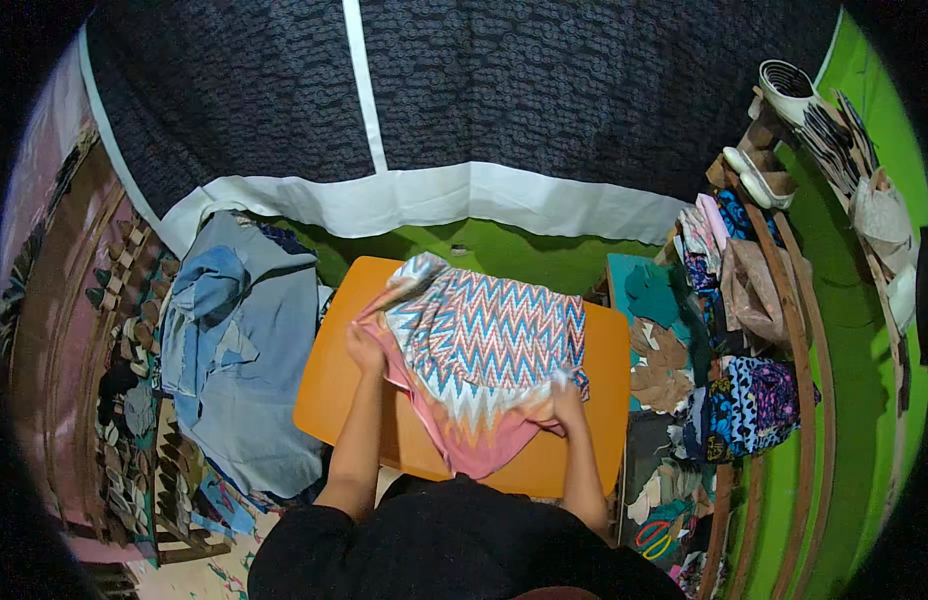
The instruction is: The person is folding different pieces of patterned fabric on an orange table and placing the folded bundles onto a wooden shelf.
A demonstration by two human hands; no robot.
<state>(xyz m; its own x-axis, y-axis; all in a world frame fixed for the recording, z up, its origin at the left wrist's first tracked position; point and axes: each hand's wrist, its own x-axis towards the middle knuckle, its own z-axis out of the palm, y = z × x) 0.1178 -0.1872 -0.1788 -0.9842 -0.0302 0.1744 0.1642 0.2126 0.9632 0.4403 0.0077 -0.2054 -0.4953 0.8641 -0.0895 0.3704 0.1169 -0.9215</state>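
A zigzag-patterned cloth [509,330] in blue, white, pink and orange lies bunched on an orange table [606,400]. Its pink lower edge droops toward me. My left hand [365,347] is closed on the cloth's left edge, beside the gathered upper-left corner. At the lower right side, my right hand [564,402] grips the same cloth; motion blurs its fingers a little. Between my hands the fabric hangs in loose folds, while its upper part lies flatter on the tabletop.
Pale blue denim [254,340] is heaped left of the table. On the right stand a teal surface with brown scraps [659,370], scissors with red and yellow handles [654,538], and a wooden rack [784,290] holding folded fabrics. A dark curtain [584,100] hangs beyond.
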